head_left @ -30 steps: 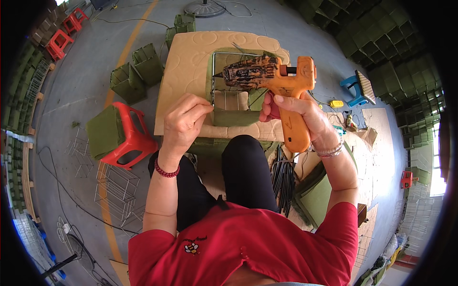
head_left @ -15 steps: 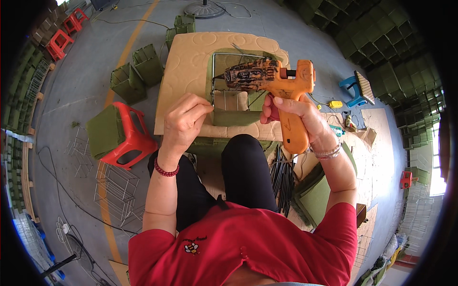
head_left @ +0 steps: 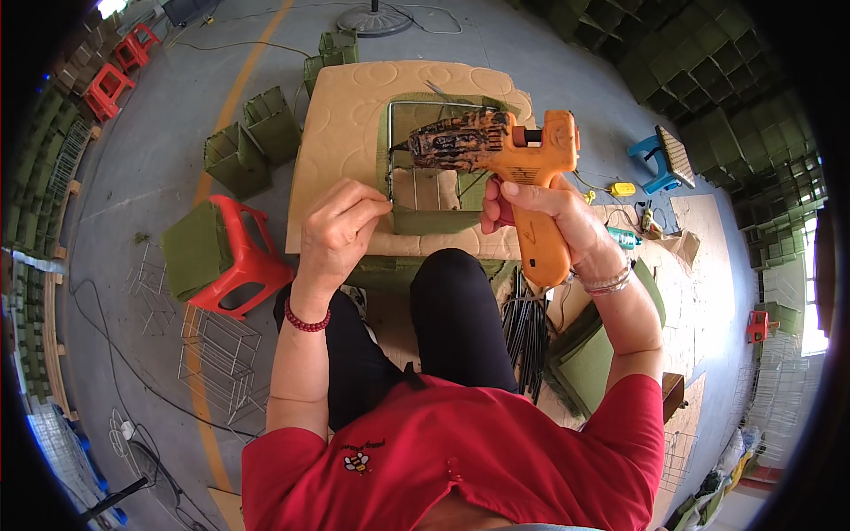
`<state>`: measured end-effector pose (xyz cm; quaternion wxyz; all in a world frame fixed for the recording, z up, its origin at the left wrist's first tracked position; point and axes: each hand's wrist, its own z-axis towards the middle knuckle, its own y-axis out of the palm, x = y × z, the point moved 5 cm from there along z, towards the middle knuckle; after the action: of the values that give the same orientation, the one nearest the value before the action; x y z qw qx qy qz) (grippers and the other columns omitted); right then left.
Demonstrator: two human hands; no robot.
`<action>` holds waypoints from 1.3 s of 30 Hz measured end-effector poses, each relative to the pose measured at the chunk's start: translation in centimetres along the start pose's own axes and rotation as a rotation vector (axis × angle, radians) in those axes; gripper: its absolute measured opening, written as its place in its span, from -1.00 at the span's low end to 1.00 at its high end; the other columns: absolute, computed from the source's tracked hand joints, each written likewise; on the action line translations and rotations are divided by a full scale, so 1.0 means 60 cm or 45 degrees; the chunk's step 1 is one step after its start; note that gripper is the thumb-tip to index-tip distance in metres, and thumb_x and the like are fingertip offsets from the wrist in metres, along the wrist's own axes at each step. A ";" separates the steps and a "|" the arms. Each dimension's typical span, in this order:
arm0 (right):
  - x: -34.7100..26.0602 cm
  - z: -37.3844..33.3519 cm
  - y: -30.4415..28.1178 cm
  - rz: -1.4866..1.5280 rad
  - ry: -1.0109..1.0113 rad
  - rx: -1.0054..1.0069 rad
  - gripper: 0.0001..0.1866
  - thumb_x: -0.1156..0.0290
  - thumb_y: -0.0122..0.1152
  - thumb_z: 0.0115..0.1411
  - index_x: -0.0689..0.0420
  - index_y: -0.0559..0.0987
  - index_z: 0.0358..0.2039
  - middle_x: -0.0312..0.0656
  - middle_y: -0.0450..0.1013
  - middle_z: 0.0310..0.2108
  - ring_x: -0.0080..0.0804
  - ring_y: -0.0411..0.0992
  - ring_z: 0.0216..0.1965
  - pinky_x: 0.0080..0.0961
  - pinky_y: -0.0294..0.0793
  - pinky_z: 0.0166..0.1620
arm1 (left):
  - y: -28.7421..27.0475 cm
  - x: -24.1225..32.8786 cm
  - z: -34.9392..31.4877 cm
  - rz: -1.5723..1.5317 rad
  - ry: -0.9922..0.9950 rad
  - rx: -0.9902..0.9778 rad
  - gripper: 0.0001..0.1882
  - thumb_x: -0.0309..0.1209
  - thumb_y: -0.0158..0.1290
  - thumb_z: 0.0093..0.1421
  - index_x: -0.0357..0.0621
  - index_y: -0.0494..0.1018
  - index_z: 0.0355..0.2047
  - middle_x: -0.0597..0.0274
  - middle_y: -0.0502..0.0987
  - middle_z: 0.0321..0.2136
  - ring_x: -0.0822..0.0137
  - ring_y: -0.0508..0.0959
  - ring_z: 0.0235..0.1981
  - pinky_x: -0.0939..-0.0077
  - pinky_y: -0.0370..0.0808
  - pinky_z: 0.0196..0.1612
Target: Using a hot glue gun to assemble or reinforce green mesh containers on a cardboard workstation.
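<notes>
My right hand (head_left: 574,212) grips an orange hot glue gun (head_left: 542,237) by its handle, fingers at the red trigger. Dark, crusted residue covers the gun's barrel, and its nozzle points left, at the left side of a wire frame (head_left: 434,103). Green fabric (head_left: 434,221) lies around and under that frame. With thumb and fingers pinched together, my left hand (head_left: 341,226) holds the fabric edge at the frame's near left corner; the fingers hide the exact grip. Frame and fabric rest on a tan padded board (head_left: 341,115) in front of my knees.
A red stool (head_left: 239,257) with green fabric on it stands left, near bare wire frames (head_left: 221,358). Green fabric boxes (head_left: 236,159) sit beyond. To the right are black sticks (head_left: 527,336), folded green fabric (head_left: 580,372) and a blue stool (head_left: 657,164). Cables cross the floor.
The whole view has shifted slightly. Both hands, the glue gun and the wire frame keep nearly the same places relative to each other.
</notes>
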<state>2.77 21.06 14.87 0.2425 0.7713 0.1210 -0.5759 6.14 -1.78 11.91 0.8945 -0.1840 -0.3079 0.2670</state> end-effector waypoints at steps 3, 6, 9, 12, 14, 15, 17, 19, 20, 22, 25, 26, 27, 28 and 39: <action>0.001 0.002 0.003 0.013 0.003 0.002 -0.74 0.34 0.19 0.18 0.28 0.48 -0.25 -0.14 0.45 -0.38 -0.25 0.50 -0.37 -0.39 0.46 -0.22 | 0.000 0.000 0.000 -0.002 -0.001 -0.010 -0.80 -0.78 0.18 -0.20 -0.27 0.54 -0.53 0.22 0.54 -0.50 0.26 0.56 -0.45 0.46 0.48 -0.41; -0.001 0.004 0.003 0.019 -0.003 0.009 -0.74 0.35 0.19 0.18 0.28 0.48 -0.25 -0.14 0.45 -0.39 -0.25 0.50 -0.37 -0.39 0.46 -0.22 | 0.001 0.001 -0.001 0.009 0.013 -0.014 -0.81 -0.75 0.18 -0.19 -0.25 0.54 -0.53 0.25 0.53 -0.50 0.27 0.55 -0.45 0.45 0.48 -0.41; -0.004 0.005 0.003 0.017 -0.010 -0.013 -0.75 0.36 0.19 0.18 0.29 0.48 -0.25 -0.15 0.45 -0.38 -0.25 0.49 -0.38 -0.38 0.47 -0.22 | 0.000 0.002 -0.003 0.016 0.023 -0.016 -0.82 -0.72 0.19 -0.17 -0.23 0.53 -0.53 0.29 0.52 -0.50 0.28 0.54 -0.44 0.45 0.48 -0.41; -0.004 0.007 0.005 0.005 -0.014 -0.012 -0.76 0.37 0.18 0.18 0.29 0.48 -0.25 -0.16 0.44 -0.39 -0.26 0.49 -0.38 -0.38 0.47 -0.22 | -0.002 0.004 -0.003 0.010 0.024 -0.018 -0.82 -0.75 0.19 -0.18 -0.25 0.53 -0.53 0.25 0.52 -0.50 0.27 0.55 -0.45 0.45 0.48 -0.41; -0.003 0.010 0.005 -0.002 -0.014 0.004 -0.76 0.37 0.18 0.18 0.29 0.48 -0.26 -0.16 0.44 -0.39 -0.26 0.48 -0.39 -0.38 0.47 -0.23 | -0.002 0.005 -0.004 0.005 0.026 -0.024 -0.81 -0.77 0.18 -0.19 -0.27 0.53 -0.53 0.21 0.53 -0.50 0.24 0.56 -0.46 0.45 0.48 -0.42; -0.003 0.012 0.005 0.016 -0.015 0.020 -0.76 0.36 0.18 0.18 0.29 0.48 -0.26 -0.17 0.43 -0.39 -0.26 0.48 -0.39 -0.38 0.47 -0.23 | -0.002 0.005 -0.004 0.004 0.025 -0.025 -0.81 -0.77 0.18 -0.19 -0.27 0.53 -0.53 0.21 0.53 -0.50 0.24 0.56 -0.46 0.45 0.48 -0.42; -0.003 0.014 0.003 0.034 -0.015 0.036 -0.76 0.36 0.18 0.18 0.29 0.48 -0.26 -0.17 0.43 -0.40 -0.26 0.48 -0.39 -0.39 0.47 -0.24 | -0.002 0.005 -0.005 0.004 0.023 -0.025 -0.80 -0.77 0.18 -0.19 -0.27 0.53 -0.53 0.21 0.53 -0.50 0.24 0.56 -0.46 0.44 0.48 -0.42; -0.002 0.014 -0.001 0.016 -0.004 0.042 -0.76 0.36 0.19 0.18 0.29 0.48 -0.27 -0.17 0.43 -0.40 -0.27 0.48 -0.39 -0.38 0.47 -0.23 | -0.001 0.005 -0.004 0.002 0.033 -0.029 -0.80 -0.77 0.17 -0.19 -0.27 0.53 -0.53 0.21 0.53 -0.50 0.24 0.56 -0.45 0.44 0.48 -0.42; -0.003 0.013 -0.002 0.015 -0.005 0.042 -0.76 0.36 0.19 0.18 0.29 0.48 -0.27 -0.17 0.43 -0.40 -0.27 0.48 -0.39 -0.38 0.47 -0.23 | -0.001 0.005 -0.004 0.001 0.034 -0.028 -0.80 -0.77 0.17 -0.19 -0.27 0.53 -0.53 0.21 0.53 -0.50 0.24 0.56 -0.45 0.44 0.48 -0.42; -0.001 0.007 0.000 0.012 -0.010 -0.015 -0.76 0.36 0.19 0.18 0.29 0.48 -0.27 -0.16 0.43 -0.40 -0.26 0.48 -0.39 -0.37 0.46 -0.23 | -0.001 0.005 -0.003 0.009 0.036 -0.041 -0.80 -0.77 0.17 -0.19 -0.28 0.53 -0.53 0.21 0.53 -0.50 0.24 0.56 -0.45 0.44 0.48 -0.42; -0.003 0.002 0.003 0.010 -0.008 0.016 -0.75 0.36 0.19 0.17 0.30 0.48 -0.27 -0.16 0.43 -0.40 -0.25 0.48 -0.39 -0.36 0.46 -0.23 | -0.003 0.007 0.001 -0.002 0.027 -0.046 -0.80 -0.78 0.17 -0.19 -0.28 0.53 -0.52 0.21 0.53 -0.49 0.24 0.56 -0.45 0.44 0.48 -0.42; -0.003 0.001 0.002 0.009 -0.011 0.016 -0.75 0.36 0.19 0.17 0.30 0.48 -0.27 -0.16 0.43 -0.40 -0.25 0.48 -0.39 -0.36 0.46 -0.23 | -0.004 0.008 0.002 -0.002 0.030 -0.045 -0.80 -0.78 0.17 -0.19 -0.28 0.53 -0.52 0.21 0.53 -0.49 0.24 0.56 -0.45 0.44 0.48 -0.42; 0.001 -0.001 0.001 0.004 0.004 0.011 -0.75 0.36 0.20 0.17 0.30 0.48 -0.26 -0.15 0.44 -0.40 -0.24 0.49 -0.38 -0.36 0.47 -0.23 | -0.005 0.009 0.001 -0.005 0.021 -0.051 -0.80 -0.78 0.17 -0.19 -0.28 0.53 -0.52 0.21 0.53 -0.49 0.24 0.56 -0.45 0.44 0.47 -0.42; 0.004 -0.003 0.000 -0.002 0.017 0.006 -0.75 0.36 0.20 0.16 0.29 0.48 -0.26 -0.15 0.44 -0.39 -0.23 0.49 -0.38 -0.35 0.47 -0.22 | -0.007 0.009 0.000 -0.008 0.014 -0.055 -0.80 -0.78 0.17 -0.19 -0.28 0.53 -0.52 0.21 0.53 -0.49 0.24 0.56 -0.45 0.44 0.47 -0.42; 0.030 -0.022 0.001 0.075 0.021 -0.015 -0.73 0.35 0.23 0.16 0.29 0.48 -0.24 -0.13 0.46 -0.41 -0.23 0.50 -0.39 -0.34 0.50 -0.23 | -0.033 0.013 0.017 -0.096 0.016 -0.246 -0.87 -0.67 0.21 -0.11 -0.26 0.54 -0.50 0.23 0.53 -0.46 0.26 0.56 -0.40 0.47 0.48 -0.35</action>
<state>4.48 21.51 13.48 0.2628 0.7779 0.1039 -0.5613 6.72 -2.72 13.98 0.8839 -0.2594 -0.3332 0.2010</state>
